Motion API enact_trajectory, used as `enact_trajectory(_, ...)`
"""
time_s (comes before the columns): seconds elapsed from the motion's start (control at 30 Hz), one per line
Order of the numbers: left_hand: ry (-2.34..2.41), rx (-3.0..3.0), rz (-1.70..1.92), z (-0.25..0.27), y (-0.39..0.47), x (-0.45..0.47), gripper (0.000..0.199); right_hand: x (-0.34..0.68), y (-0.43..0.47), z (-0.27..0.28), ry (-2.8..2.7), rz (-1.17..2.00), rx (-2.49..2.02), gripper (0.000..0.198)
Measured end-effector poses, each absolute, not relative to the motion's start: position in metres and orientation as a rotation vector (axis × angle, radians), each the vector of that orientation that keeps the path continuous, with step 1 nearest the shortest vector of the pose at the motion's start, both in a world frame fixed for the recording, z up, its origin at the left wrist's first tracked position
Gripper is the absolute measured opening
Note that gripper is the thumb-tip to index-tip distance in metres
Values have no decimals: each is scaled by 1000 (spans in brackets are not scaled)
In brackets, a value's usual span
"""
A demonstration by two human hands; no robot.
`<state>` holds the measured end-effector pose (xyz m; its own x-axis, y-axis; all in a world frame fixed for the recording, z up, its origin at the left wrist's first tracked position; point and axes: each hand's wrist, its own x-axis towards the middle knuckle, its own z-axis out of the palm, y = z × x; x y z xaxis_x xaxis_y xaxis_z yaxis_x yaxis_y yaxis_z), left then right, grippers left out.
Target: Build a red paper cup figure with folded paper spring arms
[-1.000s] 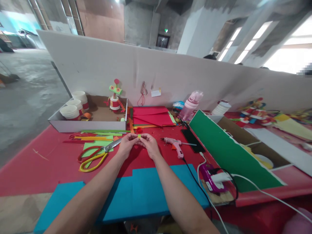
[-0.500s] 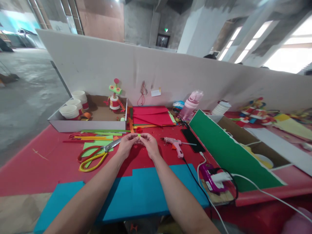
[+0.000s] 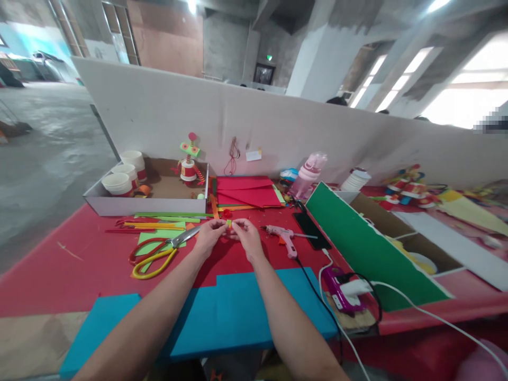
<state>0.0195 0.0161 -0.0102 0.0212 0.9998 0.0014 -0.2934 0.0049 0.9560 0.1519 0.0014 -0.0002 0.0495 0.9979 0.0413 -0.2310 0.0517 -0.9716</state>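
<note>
A small yellow-green piece, seemingly paper (image 3: pixel 229 224), is pinched between the fingertips of both hands above the red tabletop. My left hand (image 3: pixel 209 236) is closed on its left side with thumb and forefinger. From the right, my right hand (image 3: pixel 247 238) pinches the other side, its remaining fingers curled loosely. Just beyond the fingertips lies a small red round piece (image 3: pixel 226 213). Large scissors (image 3: pixel 156 254) with red and yellow handles rest left of my left hand, their blades reaching towards it. A pink glue gun (image 3: pixel 283 236) lies right of my right hand.
Paper strips (image 3: pixel 153 226) lie behind the scissors. A shallow box (image 3: pixel 145 207) holds cups and a paper-cup figure (image 3: pixel 189 169). Red paper sheets (image 3: pixel 246 190), a pink bottle (image 3: pixel 309 175), a phone (image 3: pixel 311 231), a purple power strip (image 3: pixel 342 291) with cables and a green-sided box (image 3: pixel 369 248) surround the work area.
My fingertips have drawn slightly apart, so more of the yellow-green piece shows between them. The camera view has tilted up a little; the other things on the table stay put.
</note>
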Motion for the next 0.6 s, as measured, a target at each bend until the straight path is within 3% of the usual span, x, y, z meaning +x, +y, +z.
enact_trajectory(0.17, 966, 1012, 1319, -13, 17, 23, 33, 213, -30, 22, -1191, 663, -1256, 31)
enact_trajectory(0.3, 935, 930, 1328, -14, 18, 25, 36, 277, -47, 19, -1309, 242, -1713, 29)
enact_trajectory(0.4, 917, 856, 1331, -13, 19, 25, 39, 300, -49, 8, -1441, 129, -2023, 27)
enact_trajectory(0.6, 888, 836, 1340, -11, 18, 24, 38, 293, -42, -1, -1629, 189, -2324, 24)
